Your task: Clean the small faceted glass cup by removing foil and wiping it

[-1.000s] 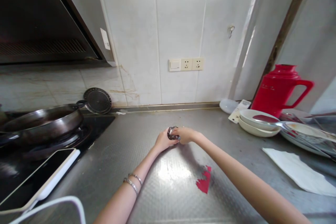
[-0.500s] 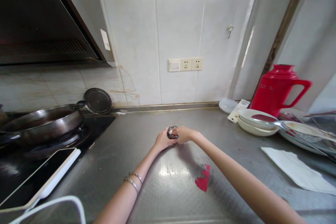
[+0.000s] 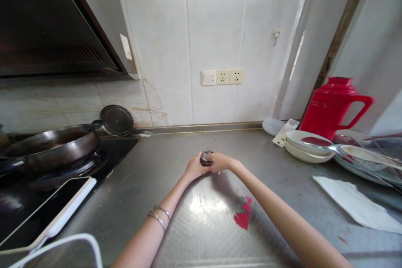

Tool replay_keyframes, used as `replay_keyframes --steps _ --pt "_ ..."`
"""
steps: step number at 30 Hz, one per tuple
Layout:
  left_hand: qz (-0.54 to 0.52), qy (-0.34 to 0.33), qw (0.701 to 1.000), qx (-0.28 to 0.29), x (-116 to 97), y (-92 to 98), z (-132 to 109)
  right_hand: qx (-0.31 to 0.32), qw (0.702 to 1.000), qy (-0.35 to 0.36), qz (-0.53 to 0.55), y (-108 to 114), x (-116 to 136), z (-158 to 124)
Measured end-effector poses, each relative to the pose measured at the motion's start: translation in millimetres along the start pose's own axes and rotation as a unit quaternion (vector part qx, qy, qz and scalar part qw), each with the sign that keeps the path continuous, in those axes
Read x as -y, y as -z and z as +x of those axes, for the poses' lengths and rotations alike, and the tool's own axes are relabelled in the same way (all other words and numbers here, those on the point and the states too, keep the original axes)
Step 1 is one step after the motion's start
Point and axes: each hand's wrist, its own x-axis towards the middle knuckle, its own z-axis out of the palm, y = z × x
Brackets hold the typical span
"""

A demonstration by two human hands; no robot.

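A small dark round object, glossy with paler marks on top, is between my two hands over the middle of the counter. What kind of thing it is I cannot make out. My left hand curls around its left and near side. From the right, my right hand reaches over it, fingers bent against its right side and top. The fingers overlap and hide much of it. Two bracelets circle my left wrist. Nearer me, between my forearms, a torn red patch lies flat on the steel counter.
On the left a metal pan sits on the stove, with a phone and white cable in front. To the right are a red thermos, stacked white bowls, a plate and a white paper sheet.
My right hand has shifted slightly over the round object, and its fingertips now show lower beside it. My right forearm has moved a little to the left. My left hand stays in place.
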Motion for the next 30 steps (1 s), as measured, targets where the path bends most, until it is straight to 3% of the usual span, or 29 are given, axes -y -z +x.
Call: replay_keyframes --steps 5,10,14,21,25,30 --pt "0.028 -0.025 0.999 -0.005 3.0 0.5 0.9 -0.058 0.998 -0.015 -0.013 -9.5 7.3 -5.8" --pt "0.03 -0.019 0.999 -0.008 2.6 -0.3 0.6 -0.079 0.995 -0.048 -0.022 -5.7 9.8 -10.1" --pt "0.025 -0.022 0.999 -0.01 0.1 -0.6 -1.0 -0.067 0.996 -0.054 0.004 -1.4 4.1 -11.4" --pt "0.014 -0.032 0.999 0.002 0.0 1.7 -1.9 0.042 0.993 -0.018 0.111 1.2 -5.0 -6.5" --pt "0.026 -0.025 0.999 0.001 3.1 0.8 0.3 0.012 0.998 0.003 0.063 0.3 -0.6 -3.4" --pt "0.027 -0.029 0.999 -0.002 2.2 0.4 0.1 -0.021 1.0 -0.019 0.003 6.0 9.1 -5.9"
